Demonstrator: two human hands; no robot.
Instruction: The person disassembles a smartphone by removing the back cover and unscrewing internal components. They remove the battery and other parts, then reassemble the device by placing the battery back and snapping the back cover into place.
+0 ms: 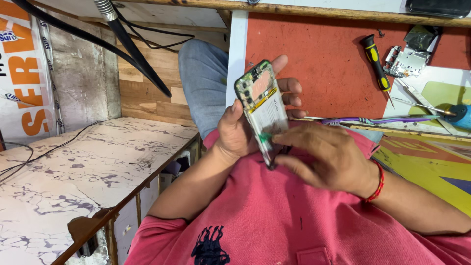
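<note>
Head view, my left hand (235,132) closed around the opened smartphone (261,110), back cover off, held tilted above my pink shirt (255,221), my right hand (326,157) pinching a small green tab (265,138) at the battery (270,115), screwdriver (376,61) well apart on the red mat (319,64).

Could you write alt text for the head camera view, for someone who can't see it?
A left hand holds an opened phone, circuitry exposed, while the right hand works at its lower edge. A screwdriver lies on the red bench behind.
</note>
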